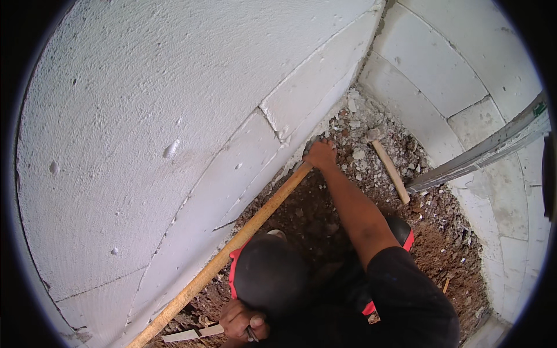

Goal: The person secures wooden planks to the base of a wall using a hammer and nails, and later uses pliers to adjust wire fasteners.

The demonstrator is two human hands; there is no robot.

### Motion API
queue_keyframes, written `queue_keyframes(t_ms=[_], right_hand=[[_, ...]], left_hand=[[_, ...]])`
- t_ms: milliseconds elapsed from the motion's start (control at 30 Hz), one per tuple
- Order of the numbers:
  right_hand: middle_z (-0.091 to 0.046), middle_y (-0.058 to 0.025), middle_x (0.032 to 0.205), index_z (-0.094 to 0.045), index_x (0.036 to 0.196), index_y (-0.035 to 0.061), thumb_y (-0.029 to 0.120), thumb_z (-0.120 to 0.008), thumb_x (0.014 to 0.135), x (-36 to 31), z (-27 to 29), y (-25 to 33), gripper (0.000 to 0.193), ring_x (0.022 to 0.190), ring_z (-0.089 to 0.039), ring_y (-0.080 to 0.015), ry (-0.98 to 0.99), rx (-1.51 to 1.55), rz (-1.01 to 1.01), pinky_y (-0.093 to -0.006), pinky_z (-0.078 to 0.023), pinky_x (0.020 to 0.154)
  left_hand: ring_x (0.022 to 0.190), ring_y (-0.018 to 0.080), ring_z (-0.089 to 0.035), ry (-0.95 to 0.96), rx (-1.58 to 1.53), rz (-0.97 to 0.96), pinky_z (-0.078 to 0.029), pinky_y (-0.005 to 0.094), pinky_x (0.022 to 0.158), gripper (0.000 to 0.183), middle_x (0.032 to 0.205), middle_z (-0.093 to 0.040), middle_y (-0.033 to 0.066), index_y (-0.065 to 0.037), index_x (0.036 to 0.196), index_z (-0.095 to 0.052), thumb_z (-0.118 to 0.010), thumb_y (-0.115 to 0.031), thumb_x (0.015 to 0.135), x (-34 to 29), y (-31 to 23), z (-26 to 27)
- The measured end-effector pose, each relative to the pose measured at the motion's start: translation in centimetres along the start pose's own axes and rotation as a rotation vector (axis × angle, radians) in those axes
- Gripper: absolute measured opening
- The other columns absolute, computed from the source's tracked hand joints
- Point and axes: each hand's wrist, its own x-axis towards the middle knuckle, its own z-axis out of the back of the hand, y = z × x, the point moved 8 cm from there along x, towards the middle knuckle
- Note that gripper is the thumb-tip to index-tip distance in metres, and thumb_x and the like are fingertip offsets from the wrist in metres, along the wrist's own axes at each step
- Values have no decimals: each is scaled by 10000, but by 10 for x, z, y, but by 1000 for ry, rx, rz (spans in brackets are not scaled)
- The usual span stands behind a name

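My right arm stretches forward to the foot of the white block wall, where my right hand (pixel 321 154) is closed beside the far end of a long wooden pole (pixel 226 253). Something dark grey shows at its fingers, too hidden to name. The pole slants along the wall from there to the lower left. Low in the view, my left hand (pixel 242 321) is a fist close to my left knee. A small greyish bit pokes out of it, and I cannot make out what it is.
White block walls (pixel 191 133) meet in a far corner. Rubble and brown soil (pixel 429 232) cover the ground. A short wooden batten (pixel 390 171) lies right of my arm, near a grey upright bar (pixel 481 152). My knees wear black pads (pixel 270 272) with red edges. Pale strips (pixel 191 334) lie lower left.
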Motion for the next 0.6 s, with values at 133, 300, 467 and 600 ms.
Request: queue_keyframes(t_ms=[133, 300, 467, 600], right_hand=[[-469, -196, 1478, -740, 1145, 90, 425, -804, 690, 9, 3, -5, 569, 1381, -393, -388, 21, -130, -23, -606, -372, 1097], [-561, -226, 1367, -754, 1086, 50, 431, -813, 665, -3, 8, 3, 571, 1315, -446, -370, 51, -92, 89, -570, -377, 1106], [-699, -219, 1019, -741, 1014, 3, 421, -829, 675, -11, 44, -4, 544, 1076, -605, -382, -194, 28, 232, -470, -463, 1003], [-711, -227, 1036, -704, 1047, -45, 301, -869, 700, -52, 81, -26, 518, 945, -669, -436, -125, 200, 188, -432, -533, 884]], left_hand=[[406, 174, -455, 35, -13, 4, -344, 312, 428, 212, 526, -496, 4, -105, 646, -602, -669, -115, 846, 5, 0, -9], [409, 174, -454, 55, -8, 7, -343, 313, 429, 207, 531, -496, 3, -110, 646, -602, -672, -112, 840, 8, -1, -11], [412, 174, -453, 81, -13, 23, -342, 315, 430, 202, 537, -497, 3, -115, 645, -602, -674, -110, 834, 4, 3, -8], [414, 175, -452, 91, 8, 29, -341, 316, 431, 199, 541, -497, 3, -119, 645, -602, -677, -108, 829, 1, 2, 6]])
